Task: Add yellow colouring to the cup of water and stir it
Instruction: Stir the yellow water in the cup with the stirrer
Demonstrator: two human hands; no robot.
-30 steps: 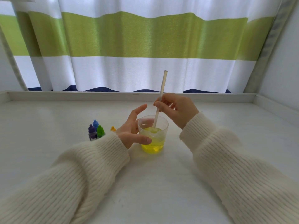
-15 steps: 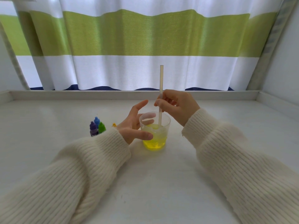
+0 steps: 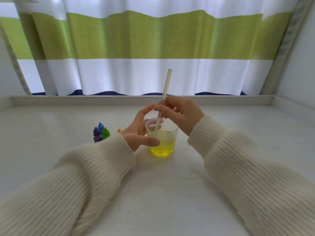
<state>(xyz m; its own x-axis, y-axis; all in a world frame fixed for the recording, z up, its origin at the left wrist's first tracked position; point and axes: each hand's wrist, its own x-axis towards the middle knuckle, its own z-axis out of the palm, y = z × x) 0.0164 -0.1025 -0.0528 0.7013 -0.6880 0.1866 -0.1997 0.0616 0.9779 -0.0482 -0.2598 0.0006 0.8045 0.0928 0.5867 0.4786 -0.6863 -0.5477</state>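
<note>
A right hand (image 3: 180,113) pinches a pale straw (image 3: 164,97), tilted into a clear plastic cup of yellow water (image 3: 162,142) on a white worktop (image 3: 170,193). The left hand (image 3: 138,133) cradles the cup's side, thumb against it. Small purple, blue and green dropper bottles (image 3: 100,133) stand nearby.

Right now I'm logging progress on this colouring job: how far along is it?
Colouring looks done: the water in the cup is yellow. Stirring is in hand: the right hand pinches the straw, its lower end in the liquid, while the left hand steadies the cup. The yellow looks deeper near the bottom, so a little more stirring probably remains, then lifting the straw out.
</note>
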